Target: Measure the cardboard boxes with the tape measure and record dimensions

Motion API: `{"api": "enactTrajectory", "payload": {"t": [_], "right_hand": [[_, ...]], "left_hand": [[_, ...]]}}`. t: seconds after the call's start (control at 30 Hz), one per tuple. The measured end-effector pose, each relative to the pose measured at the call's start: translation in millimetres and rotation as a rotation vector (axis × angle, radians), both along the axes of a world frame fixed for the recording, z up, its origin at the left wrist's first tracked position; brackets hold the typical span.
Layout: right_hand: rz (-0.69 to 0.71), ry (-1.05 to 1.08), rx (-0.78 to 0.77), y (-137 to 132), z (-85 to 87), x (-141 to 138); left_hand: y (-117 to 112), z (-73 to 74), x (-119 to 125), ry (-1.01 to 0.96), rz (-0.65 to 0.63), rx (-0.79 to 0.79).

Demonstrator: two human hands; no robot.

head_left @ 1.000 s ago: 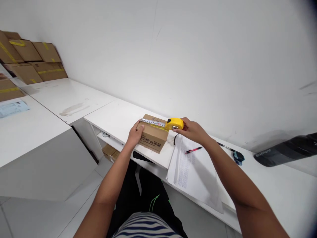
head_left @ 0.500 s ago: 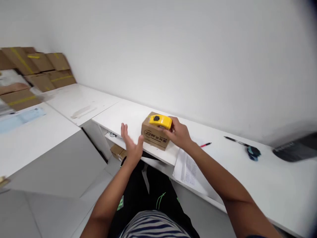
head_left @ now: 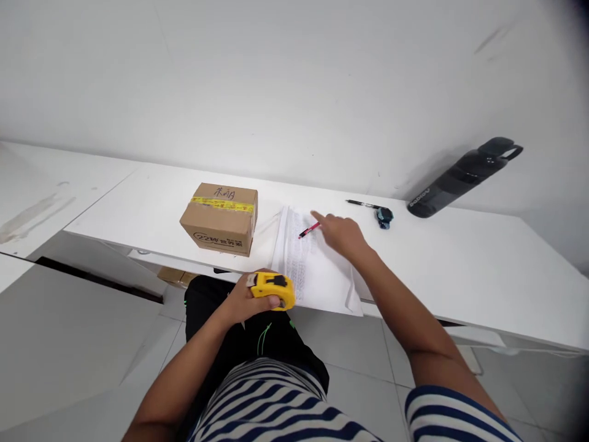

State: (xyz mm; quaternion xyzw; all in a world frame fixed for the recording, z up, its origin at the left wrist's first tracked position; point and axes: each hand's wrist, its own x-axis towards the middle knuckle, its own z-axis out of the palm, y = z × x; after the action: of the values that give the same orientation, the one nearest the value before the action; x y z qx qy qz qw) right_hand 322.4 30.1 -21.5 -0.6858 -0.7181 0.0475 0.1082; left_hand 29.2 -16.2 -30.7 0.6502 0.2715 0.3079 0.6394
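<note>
1 carton [head_left: 218, 221] is counted on the desktop [head_left: 451, 264]. 2 hands are seen: L hand [head_left: 245, 304] on the carton's near side, R hand [head_left: 343, 236] to its R. 1 tape measure [head_left: 275, 290] is noted off its near R corner. 2 pens are counted R of it: 1 red-blk pen [head_left: 309, 231], 1 blk pen [head_left: 361, 203] farther out. 1 watch-like item [head_left: 383, 217] & 1 bottle [head_left: 460, 178] are seen well R. 1 paper stack [head_left: 324, 276] is found just R; sheet qty can't be told. Brown boxes [head_left: 172, 275] are glimpsed below it, exact no. unclear.
</note>
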Motion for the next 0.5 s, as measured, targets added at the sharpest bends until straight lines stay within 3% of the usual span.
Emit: {"api": "enactTrajectory", "payload": {"t": [0.03, 0.1, 0.2, 0.3, 0.37, 0.5], "right_hand": [[-0.051, -0.114, -0.002, 15, -8.1, 15], [-0.011, -0.210, -0.049, 36, -23.1, 34], [0.035, -0.140, -0.011, 39, -37.6, 40], [0.029, 0.306, 0.110, 17, -46.7, 29], [0.070, 0.654, 0.095, -3, -52.9, 18], [-0.012, 0.926, 0.023, -29, -61.4, 4]], "left_hand": [[7, 0.9, 9, 0.066, -0.051, 0.026], [21, 0.9, 26, 0.207, -0.110, 0.112], [40, -4.7, 39, 0.365, -0.093, 0.284], [51, -15.3, 36, 0.464, -0.009, 0.390], [53, -23.4, 32, 0.468, 0.045, 0.407], [52, -36.1, 28, 0.403, 0.119, 0.427]]}}
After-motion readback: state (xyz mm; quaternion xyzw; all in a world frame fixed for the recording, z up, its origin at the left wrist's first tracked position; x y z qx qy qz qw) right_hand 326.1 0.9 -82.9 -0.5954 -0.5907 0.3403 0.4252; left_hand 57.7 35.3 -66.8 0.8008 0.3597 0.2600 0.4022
